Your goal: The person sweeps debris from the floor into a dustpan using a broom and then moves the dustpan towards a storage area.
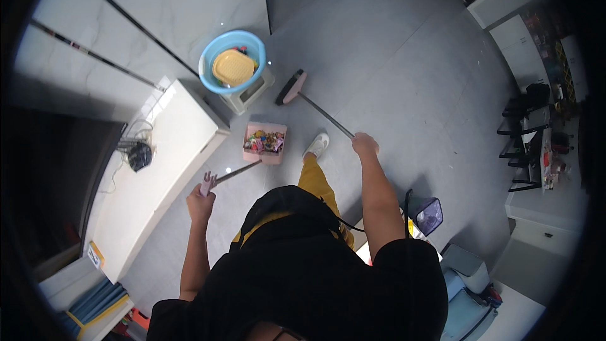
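My left hand grips the pink top of the handle of a long-handled dustpan. The pink pan lies ahead of me on the grey floor, holding a heap of colourful litter, mostly wrappers and small scraps. In my right hand is the grey stick of a broom. Its pink head with dark bristles rests on the floor, apart from the pan and farther from me. My white shoe stands between the pan and the broom stick.
A blue basin with a yellow basket sits on a grey stool beyond the pan. A white cabinet with a television runs along the left. Behind my right arm stands a lined bin. A blue sofa chair is lower right.
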A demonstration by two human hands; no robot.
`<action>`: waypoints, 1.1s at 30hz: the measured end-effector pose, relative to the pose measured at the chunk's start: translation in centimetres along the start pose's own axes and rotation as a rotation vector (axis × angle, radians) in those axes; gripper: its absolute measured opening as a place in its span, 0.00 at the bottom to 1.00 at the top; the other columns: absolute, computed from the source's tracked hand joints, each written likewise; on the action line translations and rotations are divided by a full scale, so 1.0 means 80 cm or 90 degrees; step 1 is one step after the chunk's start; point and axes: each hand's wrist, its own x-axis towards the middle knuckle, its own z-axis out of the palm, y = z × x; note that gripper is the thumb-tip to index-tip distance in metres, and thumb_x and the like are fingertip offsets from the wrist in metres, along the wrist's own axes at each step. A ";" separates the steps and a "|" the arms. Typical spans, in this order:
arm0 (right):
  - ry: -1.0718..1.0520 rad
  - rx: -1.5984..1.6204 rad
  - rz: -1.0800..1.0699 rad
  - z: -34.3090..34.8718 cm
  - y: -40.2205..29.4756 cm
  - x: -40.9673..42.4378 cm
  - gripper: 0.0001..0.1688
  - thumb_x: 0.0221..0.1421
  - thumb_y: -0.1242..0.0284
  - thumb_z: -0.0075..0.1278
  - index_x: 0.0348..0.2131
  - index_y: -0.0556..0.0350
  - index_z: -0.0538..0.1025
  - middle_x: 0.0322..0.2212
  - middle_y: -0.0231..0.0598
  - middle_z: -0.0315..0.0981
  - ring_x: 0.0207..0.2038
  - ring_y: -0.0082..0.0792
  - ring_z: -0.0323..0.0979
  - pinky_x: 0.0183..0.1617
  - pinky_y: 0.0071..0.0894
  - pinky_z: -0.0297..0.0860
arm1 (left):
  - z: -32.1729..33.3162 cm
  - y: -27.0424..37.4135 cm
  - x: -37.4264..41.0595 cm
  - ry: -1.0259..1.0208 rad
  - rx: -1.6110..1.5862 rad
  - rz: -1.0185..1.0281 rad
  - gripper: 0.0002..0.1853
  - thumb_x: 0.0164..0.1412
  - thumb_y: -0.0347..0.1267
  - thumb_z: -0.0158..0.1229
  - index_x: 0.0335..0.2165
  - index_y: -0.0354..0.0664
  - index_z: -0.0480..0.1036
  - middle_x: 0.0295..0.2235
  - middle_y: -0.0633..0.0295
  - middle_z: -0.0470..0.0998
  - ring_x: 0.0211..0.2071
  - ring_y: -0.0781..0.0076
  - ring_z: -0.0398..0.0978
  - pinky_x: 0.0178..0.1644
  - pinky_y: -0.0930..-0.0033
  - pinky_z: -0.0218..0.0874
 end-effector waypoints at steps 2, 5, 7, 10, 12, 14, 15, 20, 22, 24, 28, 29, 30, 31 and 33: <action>-0.050 -0.017 0.055 -0.020 0.003 0.035 0.17 0.53 0.63 0.39 0.41 0.41 0.74 0.42 0.35 0.72 0.46 0.43 0.69 0.45 0.45 0.68 | 0.015 0.050 0.022 -0.036 0.035 0.007 0.10 0.38 0.29 0.53 0.25 0.37 0.72 0.17 0.48 0.71 0.19 0.57 0.71 0.26 0.62 0.61; 0.013 -0.002 0.109 -0.014 0.076 0.104 0.17 0.53 0.62 0.40 0.40 0.42 0.75 0.42 0.37 0.73 0.46 0.44 0.70 0.46 0.45 0.68 | 0.053 0.109 0.056 -0.060 0.049 0.041 0.09 0.38 0.30 0.54 0.23 0.36 0.71 0.16 0.49 0.70 0.18 0.59 0.70 0.26 0.63 0.61; -0.020 0.016 0.131 -0.051 0.113 0.101 0.16 0.54 0.62 0.41 0.39 0.42 0.77 0.42 0.37 0.73 0.46 0.44 0.70 0.46 0.44 0.69 | 0.075 0.134 0.084 -0.048 0.059 0.043 0.09 0.38 0.30 0.54 0.23 0.36 0.71 0.16 0.48 0.70 0.18 0.57 0.71 0.26 0.62 0.61; -0.026 0.055 0.250 -0.081 0.178 0.124 0.16 0.53 0.62 0.42 0.37 0.44 0.77 0.40 0.39 0.74 0.43 0.45 0.72 0.44 0.44 0.70 | 0.101 0.230 0.131 -0.100 0.082 0.042 0.09 0.38 0.30 0.54 0.23 0.35 0.70 0.17 0.47 0.71 0.20 0.53 0.72 0.27 0.61 0.62; -0.019 0.091 0.313 -0.111 0.193 0.129 0.16 0.53 0.62 0.42 0.35 0.47 0.77 0.36 0.42 0.75 0.40 0.45 0.74 0.43 0.42 0.71 | 0.131 0.271 0.165 -0.109 0.103 0.081 0.09 0.39 0.30 0.54 0.23 0.35 0.70 0.17 0.47 0.71 0.21 0.50 0.72 0.28 0.61 0.62; 0.053 0.095 0.290 -0.104 0.198 0.152 0.16 0.53 0.61 0.41 0.34 0.48 0.76 0.35 0.43 0.76 0.38 0.46 0.75 0.41 0.43 0.71 | 0.155 0.313 0.200 -0.115 0.141 0.114 0.09 0.39 0.30 0.55 0.24 0.36 0.70 0.18 0.47 0.72 0.23 0.49 0.73 0.29 0.60 0.63; 0.088 0.093 0.278 -0.099 0.199 0.160 0.16 0.53 0.61 0.41 0.33 0.49 0.76 0.34 0.43 0.76 0.37 0.46 0.75 0.41 0.43 0.72 | 0.166 0.333 0.214 -0.114 0.147 0.105 0.10 0.39 0.30 0.55 0.25 0.36 0.71 0.20 0.47 0.73 0.25 0.50 0.74 0.30 0.60 0.63; 0.093 0.242 0.263 -0.130 0.159 0.209 0.18 0.52 0.58 0.39 0.35 0.42 0.76 0.36 0.42 0.75 0.40 0.47 0.73 0.44 0.46 0.69 | 0.196 0.418 0.298 -0.092 0.093 0.115 0.12 0.41 0.30 0.54 0.29 0.38 0.73 0.23 0.47 0.75 0.28 0.50 0.74 0.32 0.58 0.63; 0.114 0.269 0.255 -0.143 0.145 0.241 0.18 0.52 0.58 0.39 0.36 0.40 0.76 0.36 0.41 0.75 0.42 0.46 0.72 0.45 0.46 0.68 | 0.206 0.442 0.330 -0.079 0.086 0.151 0.12 0.41 0.30 0.54 0.29 0.36 0.73 0.23 0.46 0.75 0.28 0.48 0.74 0.32 0.58 0.63; 0.115 0.288 0.237 -0.172 0.116 0.291 0.18 0.53 0.58 0.38 0.37 0.39 0.76 0.37 0.42 0.74 0.42 0.47 0.72 0.45 0.46 0.68 | 0.218 0.470 0.380 -0.075 0.088 0.151 0.12 0.41 0.30 0.54 0.28 0.35 0.73 0.22 0.45 0.74 0.27 0.47 0.74 0.31 0.58 0.63; 0.116 0.282 0.205 -0.228 0.059 0.370 0.18 0.54 0.59 0.37 0.39 0.39 0.74 0.38 0.40 0.74 0.42 0.46 0.71 0.45 0.45 0.68 | 0.236 0.518 0.456 -0.056 0.080 0.167 0.11 0.41 0.29 0.55 0.28 0.35 0.73 0.20 0.47 0.74 0.23 0.51 0.74 0.28 0.61 0.63; 0.103 0.271 0.194 -0.246 0.041 0.390 0.17 0.54 0.60 0.37 0.40 0.39 0.74 0.38 0.40 0.74 0.42 0.46 0.71 0.45 0.44 0.68 | 0.243 0.529 0.479 -0.055 0.073 0.175 0.11 0.41 0.29 0.55 0.28 0.36 0.73 0.20 0.47 0.74 0.23 0.53 0.74 0.28 0.61 0.62; 0.091 0.260 0.182 -0.266 0.020 0.407 0.17 0.55 0.60 0.36 0.40 0.39 0.73 0.39 0.39 0.74 0.43 0.45 0.71 0.44 0.44 0.68 | 0.248 0.536 0.503 -0.050 0.039 0.165 0.12 0.41 0.30 0.55 0.28 0.36 0.73 0.19 0.50 0.74 0.21 0.58 0.74 0.27 0.63 0.62; 0.078 0.249 0.175 -0.279 -0.002 0.429 0.16 0.55 0.61 0.36 0.41 0.39 0.72 0.39 0.38 0.74 0.43 0.44 0.71 0.44 0.43 0.68 | 0.255 0.548 0.529 -0.055 0.019 0.175 0.12 0.41 0.29 0.55 0.29 0.36 0.73 0.19 0.51 0.74 0.20 0.62 0.73 0.27 0.65 0.62; 0.068 0.207 0.147 -0.301 -0.042 0.479 0.15 0.56 0.62 0.36 0.41 0.38 0.72 0.39 0.37 0.74 0.43 0.44 0.71 0.44 0.42 0.69 | 0.262 0.585 0.578 -0.091 0.049 0.162 0.12 0.41 0.29 0.54 0.29 0.35 0.73 0.18 0.51 0.73 0.19 0.63 0.72 0.27 0.66 0.62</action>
